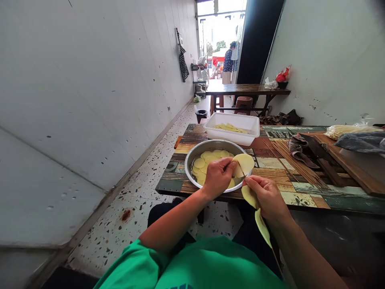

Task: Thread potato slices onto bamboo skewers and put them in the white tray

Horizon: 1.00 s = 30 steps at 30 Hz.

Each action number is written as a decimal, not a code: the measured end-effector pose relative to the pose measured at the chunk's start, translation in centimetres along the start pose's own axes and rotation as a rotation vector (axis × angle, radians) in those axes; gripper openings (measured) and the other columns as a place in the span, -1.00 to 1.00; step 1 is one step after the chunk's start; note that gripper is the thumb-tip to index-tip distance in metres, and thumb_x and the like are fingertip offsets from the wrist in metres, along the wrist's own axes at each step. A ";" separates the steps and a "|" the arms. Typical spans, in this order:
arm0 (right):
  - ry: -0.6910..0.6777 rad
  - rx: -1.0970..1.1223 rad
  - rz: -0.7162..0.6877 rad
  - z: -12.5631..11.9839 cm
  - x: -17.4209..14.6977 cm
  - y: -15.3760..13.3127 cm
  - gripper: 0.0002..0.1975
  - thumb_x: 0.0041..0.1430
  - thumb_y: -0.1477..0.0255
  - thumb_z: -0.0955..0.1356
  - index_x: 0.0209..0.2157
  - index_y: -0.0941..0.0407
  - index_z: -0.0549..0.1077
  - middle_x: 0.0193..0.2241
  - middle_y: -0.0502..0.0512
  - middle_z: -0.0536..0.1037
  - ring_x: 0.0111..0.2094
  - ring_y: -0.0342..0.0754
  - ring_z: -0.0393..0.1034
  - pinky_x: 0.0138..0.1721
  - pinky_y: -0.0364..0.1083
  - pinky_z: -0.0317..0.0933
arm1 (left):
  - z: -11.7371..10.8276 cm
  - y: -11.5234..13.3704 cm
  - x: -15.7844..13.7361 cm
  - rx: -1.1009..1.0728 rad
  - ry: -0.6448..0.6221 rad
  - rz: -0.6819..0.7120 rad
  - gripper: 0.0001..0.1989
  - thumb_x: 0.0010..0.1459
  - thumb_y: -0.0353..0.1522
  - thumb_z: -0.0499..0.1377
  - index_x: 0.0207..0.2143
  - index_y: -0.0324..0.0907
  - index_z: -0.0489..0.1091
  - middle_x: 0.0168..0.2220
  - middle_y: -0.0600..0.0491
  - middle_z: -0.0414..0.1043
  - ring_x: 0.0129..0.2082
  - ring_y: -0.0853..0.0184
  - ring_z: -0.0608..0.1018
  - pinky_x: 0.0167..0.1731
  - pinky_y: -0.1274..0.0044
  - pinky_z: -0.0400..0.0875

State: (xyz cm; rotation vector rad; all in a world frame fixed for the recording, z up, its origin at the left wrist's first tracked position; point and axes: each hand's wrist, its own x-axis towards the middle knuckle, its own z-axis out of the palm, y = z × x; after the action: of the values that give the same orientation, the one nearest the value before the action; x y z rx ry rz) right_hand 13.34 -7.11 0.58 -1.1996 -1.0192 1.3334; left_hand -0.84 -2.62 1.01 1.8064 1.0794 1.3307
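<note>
Potato slice (246, 162): one, round, pale yellow, upright over the right rim of the steel basin; skewer lies across its face, depth of piercing unclear.
Left hand (219, 176): fingers closed in a pinch on the slice's left edge.
Right hand (267, 196): fingers gripping the skewer just below that slice.
Skewer (277, 263): thin, slanting down through the right hand towards the lap.
Threaded slices (262, 228): two, along the skewer below the right fingertips, the upper beside the palm.
Steel basin (189, 170): round, at the counter's near edge; many potato slices (207, 160) in liquid.
White tub (231, 137): rectangular, plastic, just behind the basin; further pale slices (230, 128) inside.
Loose skewers (296, 162): spread bundle, right of the basin.
Stained cloth (297, 148): crumpled, on the skewers' far part.
Cleaver (319, 148): dark blade, wooden handle, beside the cutting board (345, 158).
Grey-blue cloth (361, 141): folded, at the board's right, near a clear plastic bag (349, 130).
Counter (270, 162): patchwork-print top.
</note>
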 end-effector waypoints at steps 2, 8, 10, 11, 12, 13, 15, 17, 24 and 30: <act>0.007 0.012 -0.007 0.0 0.1 0.3 -0.67 -0.15 0.18 0.47 -0.62 0.17 0.44 -0.75 -0.11 0.22 -0.70 -0.25 -0.02 -0.71 -0.21 -0.15 | 0.0 -0.1 0.0 0.025 -0.020 0.004 -0.67 0.22 -0.28 0.05 -0.58 -0.21 0.29 -0.62 0.14 0.21 -0.57 0.47 0.25 -0.51 0.58 0.11; -0.006 -0.055 -0.038 -0.5 0.6 1.5 -0.66 -0.07 0.16 0.45 -0.59 0.17 0.45 -0.73 -0.10 0.25 -0.69 -0.23 0.03 -0.69 -0.19 -0.09 | -0.2 -0.2 0.0 0.075 -0.084 -0.011 -0.66 0.21 -0.28 0.05 -0.61 -0.20 0.29 -0.64 0.12 0.24 -0.58 0.46 0.26 -0.52 0.57 0.11; -0.018 -0.125 -0.067 -0.6 0.9 1.5 -0.65 -0.02 0.14 0.42 -0.58 0.16 0.45 -0.72 -0.09 0.25 -0.69 -0.22 0.04 -0.69 -0.19 -0.07 | -0.2 -0.2 0.2 0.054 -0.105 -0.028 -0.66 0.19 -0.27 0.06 -0.62 -0.20 0.30 -0.64 0.12 0.25 -0.58 0.46 0.27 -0.53 0.58 0.13; -0.036 -0.180 -0.087 -0.8 1.1 1.3 -0.64 0.01 0.14 0.40 -0.57 0.16 0.46 -0.72 -0.09 0.26 -0.69 -0.21 0.06 -0.68 -0.18 -0.06 | -0.2 -0.3 0.3 0.026 -0.104 -0.052 -0.67 0.18 -0.26 0.08 -0.61 -0.21 0.32 -0.64 0.12 0.25 -0.58 0.46 0.28 -0.54 0.59 0.14; -0.058 -0.249 -0.117 -0.9 1.3 1.0 -0.64 0.05 0.13 0.38 -0.55 0.16 0.48 -0.71 -0.07 0.28 -0.67 -0.20 0.10 -0.67 -0.18 -0.02 | -0.3 -0.4 0.4 -0.023 -0.092 -0.090 -0.68 0.16 -0.25 0.10 -0.59 -0.21 0.35 -0.63 0.11 0.26 -0.58 0.46 0.28 -0.55 0.60 0.16; -0.083 -0.322 -0.160 -1.1 1.4 0.7 -0.64 0.09 0.14 0.36 -0.50 0.16 0.50 -0.67 -0.04 0.34 -0.64 -0.17 0.17 -0.63 -0.17 0.05 | -0.3 -0.4 0.6 -0.095 -0.067 -0.138 -0.71 0.13 -0.23 0.12 -0.56 -0.22 0.38 -0.62 0.11 0.27 -0.58 0.46 0.30 -0.55 0.60 0.19; -0.129 -0.424 -0.266 -1.9 1.5 -0.2 -0.65 0.17 0.15 0.31 -0.31 0.14 0.54 -0.46 0.06 0.51 -0.45 -0.08 0.37 -0.46 -0.13 0.24 | -0.6 -0.6 1.0 -0.288 0.000 -0.254 -0.73 0.05 -0.19 0.18 -0.49 -0.23 0.42 -0.57 0.11 0.31 -0.56 0.46 0.32 -0.56 0.61 0.26; -0.116 -0.433 -0.356 -3.0 1.1 -0.9 -0.62 0.23 0.15 0.28 -0.06 0.08 0.47 -0.13 0.13 0.54 -0.17 0.01 0.42 -0.18 -0.06 0.31 | -1.2 -0.8 1.6 -0.476 0.070 -0.347 -0.71 -0.04 -0.17 0.25 -0.43 -0.25 0.44 -0.51 0.09 0.36 -0.54 0.47 0.36 -0.56 0.62 0.33; -0.354 -0.329 -0.035 -6.4 -3.2 1.5 -0.59 0.24 0.09 0.27 -0.25 0.15 0.51 -0.53 0.07 0.48 -0.52 -0.08 0.35 -0.43 -0.08 0.26 | -3.3 -1.0 3.1 -0.575 0.200 -0.335 -0.68 -0.12 -0.18 0.32 -0.41 -0.26 0.47 -0.47 0.07 0.40 -0.48 0.46 0.40 -0.58 0.65 0.36; -0.218 0.048 0.068 -5.6 -3.7 4.4 -0.63 0.12 0.12 0.39 -0.42 0.17 0.52 -0.72 -0.17 0.02 -0.69 -0.25 -0.11 -0.65 -0.19 -0.12 | -3.3 -1.1 3.0 -0.399 0.134 -0.193 -0.71 0.00 -0.20 0.25 -0.35 -0.25 0.51 -0.47 0.07 0.43 -0.50 0.46 0.39 -0.53 0.63 0.39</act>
State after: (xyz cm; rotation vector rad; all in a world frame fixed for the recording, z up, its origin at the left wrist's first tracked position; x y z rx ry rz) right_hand 18.08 -11.50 -4.14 -1.0776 -1.1014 1.5594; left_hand -3.78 0.61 2.31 1.3065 0.9472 1.4444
